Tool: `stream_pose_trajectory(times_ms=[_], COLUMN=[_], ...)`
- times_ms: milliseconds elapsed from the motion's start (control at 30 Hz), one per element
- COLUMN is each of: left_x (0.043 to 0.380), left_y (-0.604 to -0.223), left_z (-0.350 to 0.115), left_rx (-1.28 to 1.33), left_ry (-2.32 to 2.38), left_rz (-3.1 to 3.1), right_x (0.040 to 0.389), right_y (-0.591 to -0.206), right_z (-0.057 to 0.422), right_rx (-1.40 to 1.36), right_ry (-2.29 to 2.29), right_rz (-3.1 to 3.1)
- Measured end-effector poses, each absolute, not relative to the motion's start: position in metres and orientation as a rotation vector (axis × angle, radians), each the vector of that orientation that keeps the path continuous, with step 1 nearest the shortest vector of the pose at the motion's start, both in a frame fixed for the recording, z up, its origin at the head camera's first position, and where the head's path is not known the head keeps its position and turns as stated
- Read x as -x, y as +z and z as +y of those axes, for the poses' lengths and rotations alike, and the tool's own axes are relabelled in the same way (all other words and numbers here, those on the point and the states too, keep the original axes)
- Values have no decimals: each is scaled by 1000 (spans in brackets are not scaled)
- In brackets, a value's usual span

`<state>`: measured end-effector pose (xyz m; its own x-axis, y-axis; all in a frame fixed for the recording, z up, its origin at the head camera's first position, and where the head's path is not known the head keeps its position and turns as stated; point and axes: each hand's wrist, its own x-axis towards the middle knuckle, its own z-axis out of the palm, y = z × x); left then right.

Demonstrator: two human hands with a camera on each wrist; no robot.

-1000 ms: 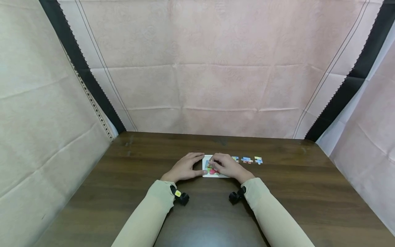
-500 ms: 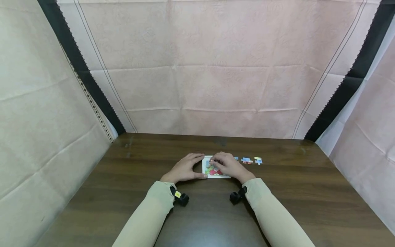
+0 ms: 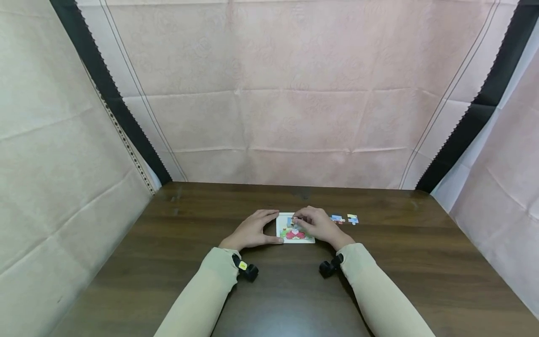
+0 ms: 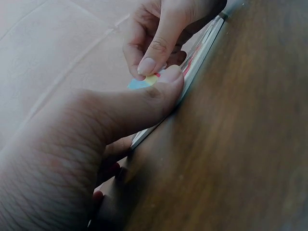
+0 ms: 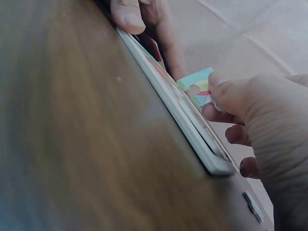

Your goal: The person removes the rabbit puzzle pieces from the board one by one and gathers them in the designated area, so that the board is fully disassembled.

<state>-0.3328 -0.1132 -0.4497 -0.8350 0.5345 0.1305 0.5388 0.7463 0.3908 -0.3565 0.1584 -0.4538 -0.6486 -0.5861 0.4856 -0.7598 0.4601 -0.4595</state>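
Note:
A small white-bordered puzzle board (image 3: 298,241) with a colourful picture lies flat on the table. My left hand (image 3: 254,229) holds its left side, the thumb (image 4: 163,89) on the near edge and the fingers around the far left corner. Over the board, my right hand (image 3: 319,224) pinches a jigsaw piece between thumb and index finger. In the right wrist view this jigsaw piece (image 5: 196,77) is light blue, yellow and red, tilted up above the board. Part of the board's upper right is hidden behind my right hand.
Two loose jigsaw pieces, one blue and red (image 3: 337,218) and one blue and yellow (image 3: 353,219), lie right of the board on the brown wooden table (image 3: 219,201). Pale cloth walls (image 3: 294,117) stand behind and at both sides.
My right hand has shifted right and slightly away, uncovering more of the board's picture and covering the nearest loose piece. My left hand stays in place.

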Motion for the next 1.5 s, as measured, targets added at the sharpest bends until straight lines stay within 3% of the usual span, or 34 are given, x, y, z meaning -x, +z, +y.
stream_pose_trajectory(times_ms=[633,1500], left_x=[333,333], left_y=[-451,-453], left_z=[-113,-114], left_rx=[895,893], left_ry=[-667,-651], left_rz=[-2913,-2912], right_x=[343,339], right_y=[-453,-463], right_z=[229,240], right_rx=[-889,-1042], right_ry=[946,802], right_rz=[-2461,-2451])
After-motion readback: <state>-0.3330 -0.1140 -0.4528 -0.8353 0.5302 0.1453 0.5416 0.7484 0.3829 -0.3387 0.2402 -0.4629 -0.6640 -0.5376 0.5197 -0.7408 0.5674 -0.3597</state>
